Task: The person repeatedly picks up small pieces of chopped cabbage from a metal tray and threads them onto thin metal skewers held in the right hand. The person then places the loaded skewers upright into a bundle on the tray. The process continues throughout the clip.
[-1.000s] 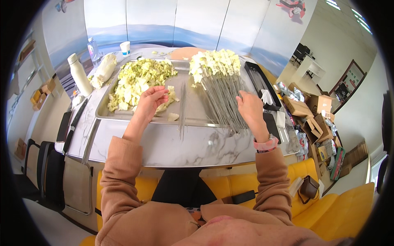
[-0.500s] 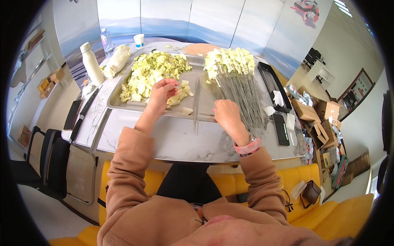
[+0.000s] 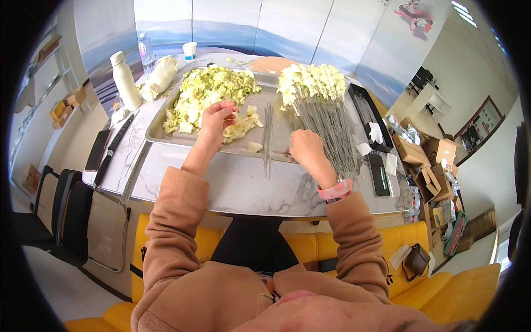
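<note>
Cabbage (image 3: 213, 88), in the head view, lies cut in one heap on the left of the tray (image 3: 221, 149), with a few pieces strayed toward its near edge. The left hand (image 3: 213, 127) is over these, thumb and fingertips drawn close; whether a piece is between them I cannot tell. The right hand (image 3: 307, 148), at the tray's near edge between the bare skewers (image 3: 268, 130) and the loaded skewers (image 3: 327, 130), is curled knuckles up, its fingertips hidden, so their grip cannot be told. The leaves look light, limp and probably damp, apt to slip or tear; a piece is best pinched flat by its thicker pale part. The skewers look thin, stiff and smooth, easiest held near the bare end, clear of the point. By count: two hands, one tray, one heap, one slim bundle of bare skewers and one wide fan of loaded ones, both too overlapped to number singly. Around the tray are one whole head (image 3: 160, 78), two bottles, white (image 3: 126, 83) and clear (image 3: 146, 53), one cup (image 3: 189, 51), one knife (image 3: 113, 148), one black box (image 3: 381, 146) and one phone (image 3: 379, 175).
</note>
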The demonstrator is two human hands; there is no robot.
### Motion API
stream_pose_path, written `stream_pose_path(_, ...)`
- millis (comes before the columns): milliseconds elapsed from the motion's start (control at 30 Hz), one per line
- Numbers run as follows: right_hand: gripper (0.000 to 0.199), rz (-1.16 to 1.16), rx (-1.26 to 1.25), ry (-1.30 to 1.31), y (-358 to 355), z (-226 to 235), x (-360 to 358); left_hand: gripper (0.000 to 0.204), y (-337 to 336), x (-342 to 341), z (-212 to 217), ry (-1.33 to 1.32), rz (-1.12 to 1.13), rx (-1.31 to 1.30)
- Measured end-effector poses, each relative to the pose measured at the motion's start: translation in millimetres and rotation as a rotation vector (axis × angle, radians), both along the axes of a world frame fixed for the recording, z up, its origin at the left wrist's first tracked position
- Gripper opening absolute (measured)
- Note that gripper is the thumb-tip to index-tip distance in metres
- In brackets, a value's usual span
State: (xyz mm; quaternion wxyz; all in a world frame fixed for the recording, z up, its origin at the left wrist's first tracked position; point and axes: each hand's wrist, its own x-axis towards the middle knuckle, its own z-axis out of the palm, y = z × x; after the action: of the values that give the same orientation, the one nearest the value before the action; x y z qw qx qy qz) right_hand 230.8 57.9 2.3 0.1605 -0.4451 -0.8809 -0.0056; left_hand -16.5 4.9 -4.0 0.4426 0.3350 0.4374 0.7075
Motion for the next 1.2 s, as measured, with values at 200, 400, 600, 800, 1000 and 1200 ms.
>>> stream_pose_path(200, 0.016, 0.084, -0.098, 0.127, -13, 0, -9, 0.011, 2, -6, -5, 0.006, 0.011, 0.000)
stream_pose_path(400, 0.012, 0.062, -0.042, 0.187, -26, 10, 6, 0.014, 5, -14, -7, 0.153, 0.140, 0.035)
stream_pose_path(600, 0.015, 0.024, -0.034, 0.226, -52, 32, 34, 0.023, 11, -23, -16, 1.020, 0.341, -0.060)
stream_pose_path(800, 0.016, 0.141, -0.321, 0.631, -48, 31, 10, 0.028, 15, -22, -20, 1.589, 0.395, 0.013)
stream_pose_path(1000, 0.019, 0.218, -0.693, 0.895, -14, 12, -42, 0.023, 29, -53, -17, 1.406, 0.269, -0.086)
stream_pose_path(1200, 0.017, 0.229, -0.829, 1.015, -15, 6, -59, 0.030, 28, -82, -17, 0.795, 0.323, 0.085)
